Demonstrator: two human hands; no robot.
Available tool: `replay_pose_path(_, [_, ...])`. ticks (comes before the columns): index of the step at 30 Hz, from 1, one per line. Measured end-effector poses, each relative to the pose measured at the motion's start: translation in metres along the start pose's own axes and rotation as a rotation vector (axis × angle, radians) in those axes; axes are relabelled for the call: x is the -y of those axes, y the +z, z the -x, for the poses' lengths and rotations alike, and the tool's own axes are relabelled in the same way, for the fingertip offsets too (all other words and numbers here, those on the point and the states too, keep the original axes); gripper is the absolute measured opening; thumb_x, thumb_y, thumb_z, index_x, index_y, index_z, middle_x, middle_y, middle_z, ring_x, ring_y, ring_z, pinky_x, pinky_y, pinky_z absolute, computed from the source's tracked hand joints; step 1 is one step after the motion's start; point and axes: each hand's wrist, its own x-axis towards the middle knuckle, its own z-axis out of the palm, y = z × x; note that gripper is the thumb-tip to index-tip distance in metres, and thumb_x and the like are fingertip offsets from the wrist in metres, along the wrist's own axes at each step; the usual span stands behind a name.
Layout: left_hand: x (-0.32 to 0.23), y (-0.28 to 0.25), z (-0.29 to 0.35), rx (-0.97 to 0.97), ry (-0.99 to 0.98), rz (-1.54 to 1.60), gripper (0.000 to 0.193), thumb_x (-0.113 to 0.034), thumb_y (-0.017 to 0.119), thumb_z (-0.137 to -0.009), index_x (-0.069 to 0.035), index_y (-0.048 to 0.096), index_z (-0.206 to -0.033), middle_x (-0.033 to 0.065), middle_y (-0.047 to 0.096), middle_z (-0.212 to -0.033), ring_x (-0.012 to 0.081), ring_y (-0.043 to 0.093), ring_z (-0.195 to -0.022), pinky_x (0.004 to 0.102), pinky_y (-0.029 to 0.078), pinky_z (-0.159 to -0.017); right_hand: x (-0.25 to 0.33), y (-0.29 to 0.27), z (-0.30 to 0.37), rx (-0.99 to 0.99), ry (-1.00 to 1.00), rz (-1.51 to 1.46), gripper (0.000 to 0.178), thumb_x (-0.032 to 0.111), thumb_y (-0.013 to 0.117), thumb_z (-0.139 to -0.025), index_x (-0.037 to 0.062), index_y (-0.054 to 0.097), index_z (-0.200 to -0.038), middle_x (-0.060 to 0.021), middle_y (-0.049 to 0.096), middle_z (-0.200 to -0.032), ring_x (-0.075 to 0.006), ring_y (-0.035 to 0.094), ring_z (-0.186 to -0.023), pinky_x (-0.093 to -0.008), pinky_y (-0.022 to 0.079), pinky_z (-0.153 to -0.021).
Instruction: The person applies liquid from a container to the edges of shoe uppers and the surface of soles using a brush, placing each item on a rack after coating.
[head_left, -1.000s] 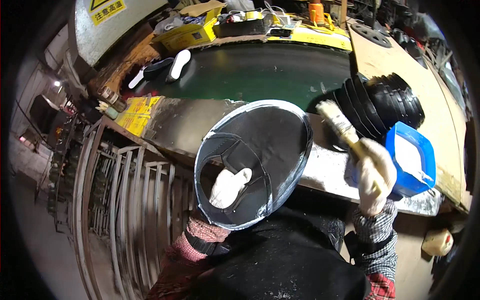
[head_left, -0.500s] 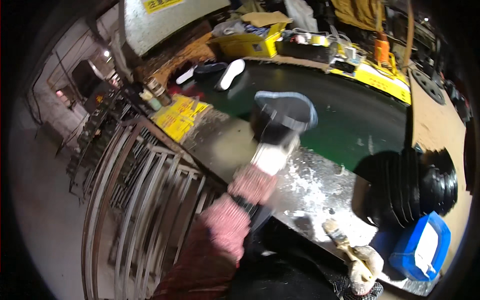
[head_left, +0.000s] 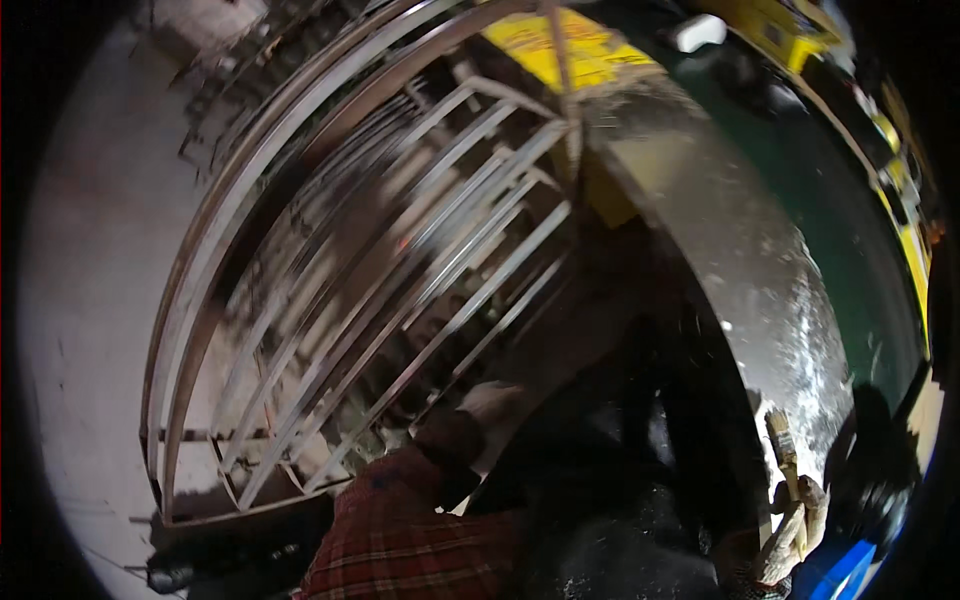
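Observation:
At the lower right, my right hand (head_left: 800,525), in a pale glove, is closed round the handle of a brush (head_left: 780,437). The bristles point up and away, beside the metal-topped bench (head_left: 740,235). My left hand (head_left: 490,403) is low in the middle, close to the slanted bars of a metal rack (head_left: 440,320). Shadow and motion smear its fingers, so their shape and anything in them cannot be made out. A red plaid sleeve (head_left: 410,540) covers my left arm.
A dark green surface (head_left: 840,210) runs along the bench's far side, with a white sole (head_left: 700,34) on it. Yellow printed sheets (head_left: 565,50) lie at the bench's far end. A blue container (head_left: 840,575) stands at the lower right corner.
The view has swung left and down toward the rack. My left hand has drawn back from above the bench, where it held a dark shoe upper; that upper no longer shows. The brush stays in my right hand.

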Motion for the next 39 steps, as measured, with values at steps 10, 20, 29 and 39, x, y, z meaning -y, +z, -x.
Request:
replay_pose_path(10, [0.215, 0.041, 0.031, -0.997, -1.161, 0.273, 0.034, -0.024, 0.055, -0.091, 0.002, 0.059, -0.113, 0.0218, 0.066, -0.1, 0.0372, 0.064, -0.093, 0.0427, 0.051, -0.082, 0.099, 0.059, 0.004, 0.291, -0.117, 0.358, 0.032, 0.029, 0.051, -0.101, 0.0089, 0.06, -0.125, -0.0215, 0.064, -0.117, -0.0271, 0.067, -0.087, -0.0323, 0.054, -0.08])
replay_pose_path(20, [0.202, 0.033, -0.021, -0.606, -0.452, 1.877, 0.035, -0.029, 0.053, -0.092, -0.003, 0.059, -0.114, 0.0163, 0.066, -0.096, 0.0318, 0.064, -0.087, 0.0421, 0.053, -0.077, 0.103, 0.056, 0.035, 0.065, -0.003, 0.318, 0.035, 0.025, 0.061, -0.093, -0.0063, 0.06, -0.108, -0.012, 0.065, -0.092, -0.0153, 0.059, -0.078, -0.0275, 0.049, -0.073])
replay_pose_path(29, [-0.009, -0.02, 0.005, 0.281, -0.028, 1.59, 0.06, -0.037, 0.055, -0.092, -0.001, 0.043, -0.139, 0.0141, 0.056, -0.129, 0.0299, 0.054, -0.118, 0.0462, 0.04, -0.107, 0.106, 0.024, 0.038, -0.021, -0.311, 0.544, 0.028, 0.021, 0.071, -0.083, -0.0012, 0.067, -0.1, -0.0147, 0.07, -0.089, -0.0269, 0.068, -0.08, -0.0346, 0.053, -0.075])
replay_pose_path(39, [-0.318, -0.075, 0.033, 0.894, 0.655, 1.481, 0.097, -0.04, 0.076, -0.071, 0.004, 0.029, -0.144, 0.0235, 0.047, -0.133, 0.0395, 0.052, -0.119, 0.0586, 0.041, -0.105, 0.035, -0.183, 0.1, -1.178, -0.338, 0.701, 0.03, 0.021, 0.058, -0.095, -0.0045, 0.066, -0.11, -0.0114, 0.067, -0.091, -0.0155, 0.063, -0.078, -0.027, 0.051, -0.071])
